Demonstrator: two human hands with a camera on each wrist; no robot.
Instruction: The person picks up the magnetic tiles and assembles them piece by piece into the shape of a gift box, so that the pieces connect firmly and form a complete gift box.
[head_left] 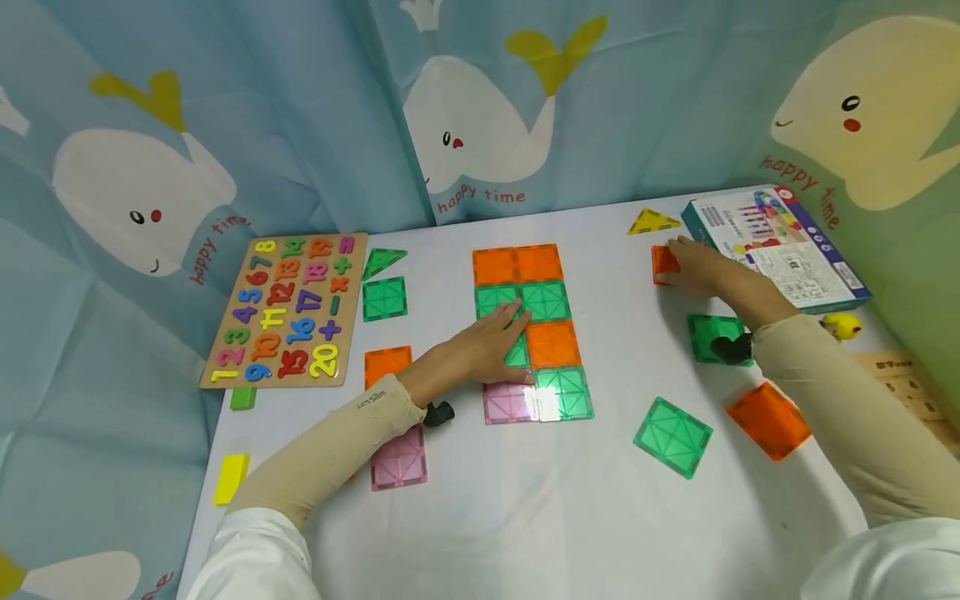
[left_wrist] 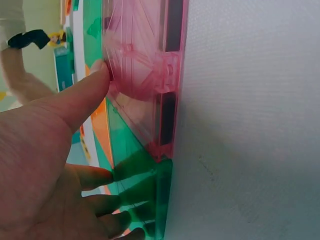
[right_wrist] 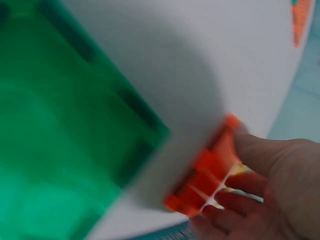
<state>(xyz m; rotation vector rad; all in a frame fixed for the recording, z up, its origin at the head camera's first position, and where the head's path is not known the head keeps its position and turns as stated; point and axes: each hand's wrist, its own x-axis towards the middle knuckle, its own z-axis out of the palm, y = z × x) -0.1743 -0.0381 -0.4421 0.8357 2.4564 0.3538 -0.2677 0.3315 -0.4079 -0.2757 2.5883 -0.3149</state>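
My left hand rests on a two-column block of magnetic tiles in the middle of the white table, its fingers spread and straight. In that block are an orange tile, a green tile and a pink tile, with others at the far end. The left thumb lies at the pink tile's edge in the left wrist view; the palm hides part of a green tile. At the far right, my right hand grips an orange square tile between thumb and fingers, tilted up off the table in the right wrist view.
Green tiles and an orange tile lie at right, below a box and a yellow triangle. At left are a number board, a green square and a pink tile. Behind hangs a whale-print curtain.
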